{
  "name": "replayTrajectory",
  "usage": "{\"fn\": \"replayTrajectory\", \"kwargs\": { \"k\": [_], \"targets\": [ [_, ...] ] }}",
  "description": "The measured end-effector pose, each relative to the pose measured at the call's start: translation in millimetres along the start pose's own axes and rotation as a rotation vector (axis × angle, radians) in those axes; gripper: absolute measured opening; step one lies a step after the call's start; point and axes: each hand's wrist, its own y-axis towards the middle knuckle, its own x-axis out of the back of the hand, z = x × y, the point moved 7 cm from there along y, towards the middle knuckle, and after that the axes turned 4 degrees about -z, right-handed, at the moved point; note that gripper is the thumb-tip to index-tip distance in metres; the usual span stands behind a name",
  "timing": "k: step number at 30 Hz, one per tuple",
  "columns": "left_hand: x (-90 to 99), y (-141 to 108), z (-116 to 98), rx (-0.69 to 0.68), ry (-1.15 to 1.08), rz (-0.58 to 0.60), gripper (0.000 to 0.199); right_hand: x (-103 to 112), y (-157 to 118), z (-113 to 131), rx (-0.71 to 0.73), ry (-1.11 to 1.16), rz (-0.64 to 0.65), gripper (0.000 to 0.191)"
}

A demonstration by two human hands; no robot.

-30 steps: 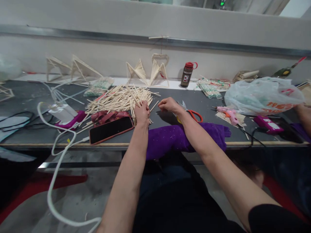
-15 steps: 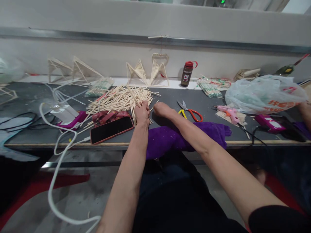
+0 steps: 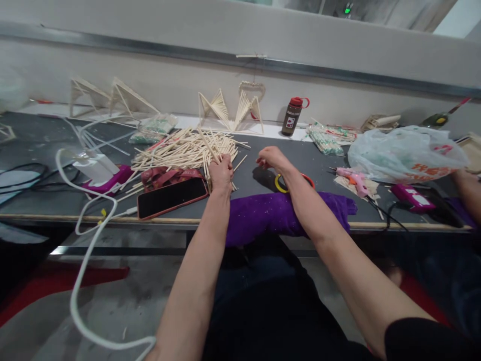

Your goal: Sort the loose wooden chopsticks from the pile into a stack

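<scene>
My left hand (image 3: 221, 172) is closed around a few thin wooden sticks (image 3: 209, 145) at the right end of a loose pile of sticks (image 3: 173, 149). My right hand (image 3: 269, 156) hovers over the dark table, its fingers curled; whether anything is between them is too small to tell. A single stick (image 3: 239, 163) lies between my hands. Scissors with a yellow and a red handle (image 3: 281, 183) are partly hidden beneath my right forearm. Below my hands, a purple cloth (image 3: 259, 215) lies along the table's front edge.
A phone (image 3: 172, 198), a white cable (image 3: 87, 260) and a red-capped bottle (image 3: 291, 118) are nearby. Stick models (image 3: 214, 109) stand by the wall. To the right are a pink glue gun (image 3: 358, 181), a plastic bag (image 3: 406, 153) and another person's arm (image 3: 467, 188).
My right hand has risen and moved right, away from my left hand and over the scissors, covering their blades. My left hand still grips the sticks. The view has tilted slightly.
</scene>
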Motion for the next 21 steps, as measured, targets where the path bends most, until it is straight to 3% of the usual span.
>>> {"fn": "replayTrajectory", "kwargs": {
  "k": [3, 6, 10, 16, 21],
  "targets": [
    [-0.8, -1, -1, 0.001, 0.007, -0.003, 0.019, 24, -9, -17, -0.074, 0.394, 0.038, 0.006],
    [-1.7, 0, -2, 0.003, 0.010, -0.001, 0.020, 39, -20, -33, -0.072, 0.382, 0.034, 0.017],
    [-2.2, 0, -1, 0.011, 0.012, 0.001, 0.021, 42, -29, -43, -0.041, 0.096, 0.029, 0.022],
    [-2.2, 1, -1, 0.004, 0.022, 0.001, 0.022, 22, -37, -21, 0.274, -0.560, 0.146, 0.027],
    [-2.8, 1, -2, 0.000, 0.042, 0.001, 0.020, 8, -38, -17, 0.326, -0.841, 0.203, 0.026]
  ]
}}
